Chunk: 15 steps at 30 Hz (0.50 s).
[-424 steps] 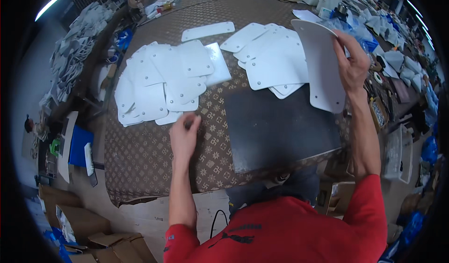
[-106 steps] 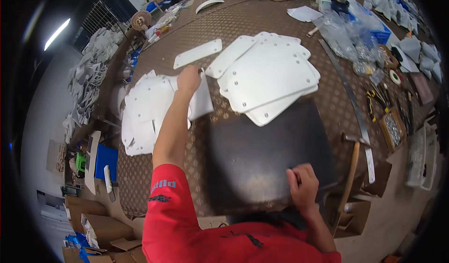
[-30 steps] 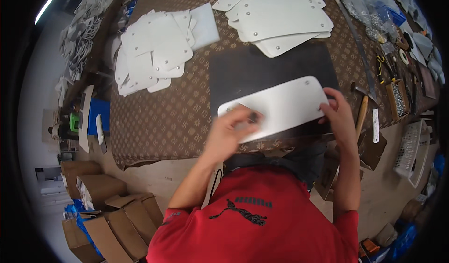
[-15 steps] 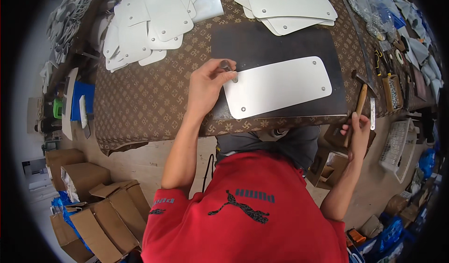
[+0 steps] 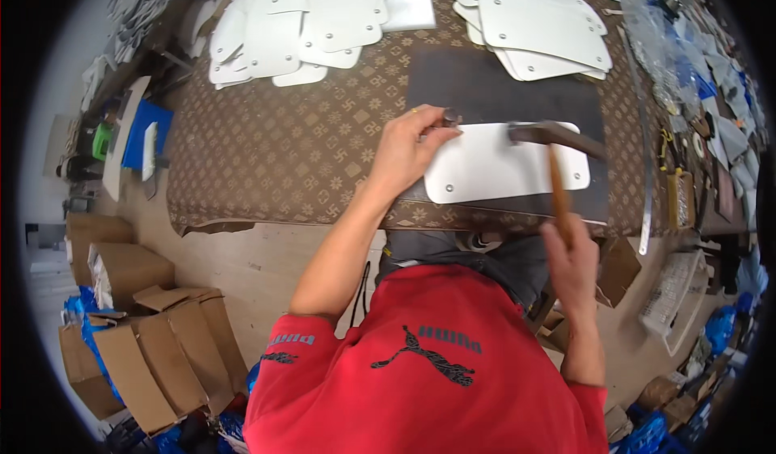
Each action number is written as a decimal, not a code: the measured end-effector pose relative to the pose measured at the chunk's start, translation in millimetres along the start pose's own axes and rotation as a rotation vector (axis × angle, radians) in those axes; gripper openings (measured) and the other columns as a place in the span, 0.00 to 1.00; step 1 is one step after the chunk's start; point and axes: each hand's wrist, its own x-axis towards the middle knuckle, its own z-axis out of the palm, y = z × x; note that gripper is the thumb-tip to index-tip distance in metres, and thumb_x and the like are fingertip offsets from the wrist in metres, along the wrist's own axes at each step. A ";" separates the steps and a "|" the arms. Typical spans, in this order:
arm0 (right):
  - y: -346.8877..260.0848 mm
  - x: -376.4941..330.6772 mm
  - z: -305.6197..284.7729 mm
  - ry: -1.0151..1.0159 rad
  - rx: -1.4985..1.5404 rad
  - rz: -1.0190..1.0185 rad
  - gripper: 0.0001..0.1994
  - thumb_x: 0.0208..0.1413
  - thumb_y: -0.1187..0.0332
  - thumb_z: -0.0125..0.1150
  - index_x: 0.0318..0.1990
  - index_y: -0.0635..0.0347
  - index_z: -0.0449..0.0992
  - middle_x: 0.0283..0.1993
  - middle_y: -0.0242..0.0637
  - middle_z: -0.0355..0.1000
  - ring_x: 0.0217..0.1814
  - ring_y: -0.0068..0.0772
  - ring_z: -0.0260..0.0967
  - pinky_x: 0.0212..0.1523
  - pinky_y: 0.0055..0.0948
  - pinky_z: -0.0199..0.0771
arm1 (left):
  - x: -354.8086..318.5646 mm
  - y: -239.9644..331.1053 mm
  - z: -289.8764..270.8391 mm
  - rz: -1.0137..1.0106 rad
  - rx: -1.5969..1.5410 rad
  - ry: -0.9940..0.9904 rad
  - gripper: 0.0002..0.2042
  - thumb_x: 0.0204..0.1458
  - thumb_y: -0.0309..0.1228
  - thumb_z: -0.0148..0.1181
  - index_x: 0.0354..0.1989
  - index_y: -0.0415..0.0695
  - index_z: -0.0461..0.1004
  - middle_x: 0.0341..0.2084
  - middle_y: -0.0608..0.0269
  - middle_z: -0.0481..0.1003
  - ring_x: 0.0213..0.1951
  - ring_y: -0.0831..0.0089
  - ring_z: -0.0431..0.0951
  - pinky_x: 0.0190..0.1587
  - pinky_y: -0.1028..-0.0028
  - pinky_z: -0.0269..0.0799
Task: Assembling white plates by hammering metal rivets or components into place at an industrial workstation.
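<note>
A white rounded panel (image 5: 501,163) with metal studs near its corners lies on a dark mat (image 5: 461,74) at the table's front edge. At its far left corner, my left hand (image 5: 414,143) is closed around a short metal punch (image 5: 451,116) held upright. My right hand (image 5: 571,252) grips the wooden handle of a hammer (image 5: 558,175). The hammer's head is over the right part of the panel, to the right of the punch. Some motion blur lies on the hammer and right hand.
Overlapping studded white panels lie at the back left (image 5: 275,42) and back right (image 5: 541,26). A long metal ruler (image 5: 638,139) and a small box of metal bits (image 5: 681,199) are to the right. Cardboard boxes (image 5: 162,357) stand on the floor at left.
My right hand has picked the hammer up from the table's right edge and swung it left over the panel. My left hand still holds the punch at the panel's corner. The view has shifted.
</note>
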 end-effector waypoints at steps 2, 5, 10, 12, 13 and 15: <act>-30.3 13.7 -4.0 -0.025 0.028 -0.057 0.05 0.66 0.69 0.61 0.42 0.60 0.75 0.23 0.27 0.64 0.20 0.14 0.60 0.19 0.19 0.57 | -2.4 -1.4 -5.3 -0.045 0.002 0.003 0.09 0.56 0.26 0.67 0.45 0.39 0.83 0.34 0.59 0.82 0.36 0.75 0.80 0.40 0.74 0.75; -98.4 24.5 -46.7 0.097 0.148 -0.013 0.07 0.66 0.68 0.60 0.39 0.62 0.75 0.24 0.33 0.65 0.20 0.23 0.63 0.23 0.27 0.63 | -6.3 -5.8 -12.1 -0.050 -0.016 0.048 0.09 0.56 0.26 0.67 0.44 0.39 0.83 0.34 0.59 0.82 0.36 0.74 0.81 0.40 0.73 0.75; -66.1 49.9 -42.1 0.282 -0.055 -0.534 0.09 0.68 0.65 0.57 0.38 0.60 0.72 0.23 0.30 0.65 0.19 0.22 0.61 0.21 0.25 0.59 | 0.2 -9.3 -4.8 0.049 -0.048 0.042 0.09 0.56 0.27 0.67 0.44 0.39 0.83 0.34 0.58 0.83 0.36 0.73 0.82 0.40 0.72 0.75; -45.0 54.6 -11.6 0.038 -0.348 -0.388 0.09 0.69 0.65 0.56 0.37 0.59 0.71 0.22 0.26 0.64 0.18 0.18 0.58 0.19 0.23 0.56 | -2.4 -11.2 -4.6 0.066 -0.034 0.053 0.09 0.56 0.27 0.67 0.44 0.39 0.83 0.35 0.58 0.83 0.36 0.72 0.82 0.40 0.72 0.75; -48.5 54.0 -2.2 -0.286 -0.146 -0.135 0.09 0.70 0.65 0.55 0.37 0.59 0.70 0.22 0.23 0.63 0.18 0.16 0.57 0.19 0.22 0.54 | -3.0 -11.1 -2.7 0.084 -0.020 0.046 0.09 0.56 0.27 0.67 0.44 0.39 0.82 0.35 0.57 0.83 0.35 0.72 0.82 0.40 0.72 0.76; -60.5 47.6 -8.3 -0.232 -0.060 -0.090 0.09 0.70 0.65 0.55 0.37 0.59 0.70 0.22 0.22 0.62 0.18 0.15 0.56 0.19 0.22 0.54 | -7.7 -10.6 1.2 0.111 0.008 0.028 0.09 0.56 0.28 0.67 0.44 0.39 0.82 0.35 0.57 0.82 0.35 0.71 0.82 0.40 0.72 0.76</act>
